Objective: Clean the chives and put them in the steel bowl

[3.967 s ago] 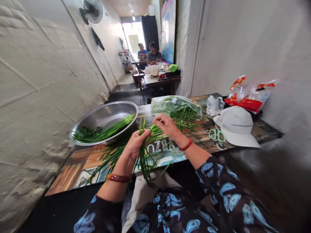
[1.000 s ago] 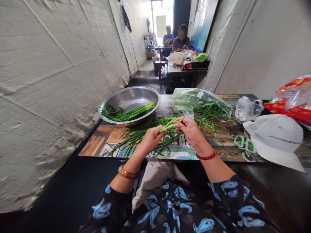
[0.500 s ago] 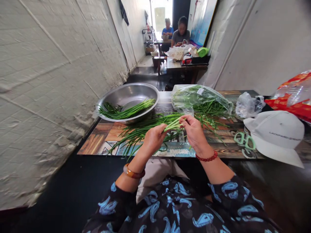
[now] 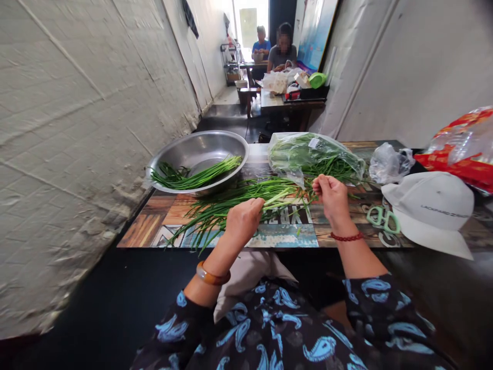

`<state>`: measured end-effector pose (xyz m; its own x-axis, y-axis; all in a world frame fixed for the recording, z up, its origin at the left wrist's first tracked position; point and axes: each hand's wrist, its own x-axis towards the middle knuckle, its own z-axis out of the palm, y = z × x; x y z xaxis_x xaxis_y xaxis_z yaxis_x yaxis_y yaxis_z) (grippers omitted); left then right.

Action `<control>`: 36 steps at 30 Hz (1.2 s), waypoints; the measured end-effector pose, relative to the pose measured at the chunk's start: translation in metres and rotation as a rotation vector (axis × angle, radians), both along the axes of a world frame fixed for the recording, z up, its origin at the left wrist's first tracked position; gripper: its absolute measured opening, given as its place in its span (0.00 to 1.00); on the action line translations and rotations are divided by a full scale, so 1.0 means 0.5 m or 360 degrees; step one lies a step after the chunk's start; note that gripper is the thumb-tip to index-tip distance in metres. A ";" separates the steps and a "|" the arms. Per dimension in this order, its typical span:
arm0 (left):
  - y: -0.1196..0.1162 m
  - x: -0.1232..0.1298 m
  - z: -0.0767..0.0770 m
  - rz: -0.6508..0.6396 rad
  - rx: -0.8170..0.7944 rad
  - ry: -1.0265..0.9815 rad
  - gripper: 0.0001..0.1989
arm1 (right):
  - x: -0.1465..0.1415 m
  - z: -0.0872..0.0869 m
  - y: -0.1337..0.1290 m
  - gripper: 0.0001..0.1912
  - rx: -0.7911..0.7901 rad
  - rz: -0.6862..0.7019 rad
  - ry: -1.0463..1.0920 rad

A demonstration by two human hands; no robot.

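Observation:
In my left hand (image 4: 245,220) is a bunch of garlic chives (image 4: 278,197), gripped near the pale stem ends, which point right; the green leaves trail left over the table. My right hand (image 4: 330,199) is off to the right of those stems, its fingertips pinched together; whatever they hold, if anything, is too small to make out. More loose chives (image 4: 234,198) lie on the wood-patterned table (image 4: 154,210) under and behind my left hand. A steel basin (image 4: 169,149) at the back left holds another bundle of chives (image 4: 208,173).
A clear plastic bag (image 4: 308,146) of chives lies at the back. To the right are a crumpled plastic bag (image 4: 391,163), green-handled scissors (image 4: 383,220), a white cap (image 4: 433,203) and a red package (image 4: 458,156). Two people sit at tables farther back. A rough white wall (image 4: 77,128) runs along the left.
My right hand has left the stem ends and moved right, fingers still pinched. My left hand keeps its hold on the chives, nearly in place. The view has shifted slightly.

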<state>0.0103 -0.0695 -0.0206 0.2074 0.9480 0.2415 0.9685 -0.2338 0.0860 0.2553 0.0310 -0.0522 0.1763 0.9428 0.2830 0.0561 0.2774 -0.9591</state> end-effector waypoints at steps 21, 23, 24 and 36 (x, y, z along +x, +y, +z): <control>0.031 0.017 -0.022 -0.0094 0.0007 0.0138 0.12 | -0.120 -0.008 -0.061 0.10 -0.0134 0.0511 0.0300; 0.038 0.014 -0.028 -0.0125 0.0027 0.0023 0.12 | -0.131 -0.010 -0.057 0.12 -0.0157 0.0468 0.0452; 0.041 0.012 -0.030 -0.0130 0.0033 -0.0040 0.12 | -0.130 -0.011 -0.052 0.13 -0.0152 0.0425 0.0506; 0.056 0.004 -0.035 -0.0085 -0.0310 -0.0875 0.18 | 0.041 -0.034 0.028 0.07 0.0232 0.0136 -0.0423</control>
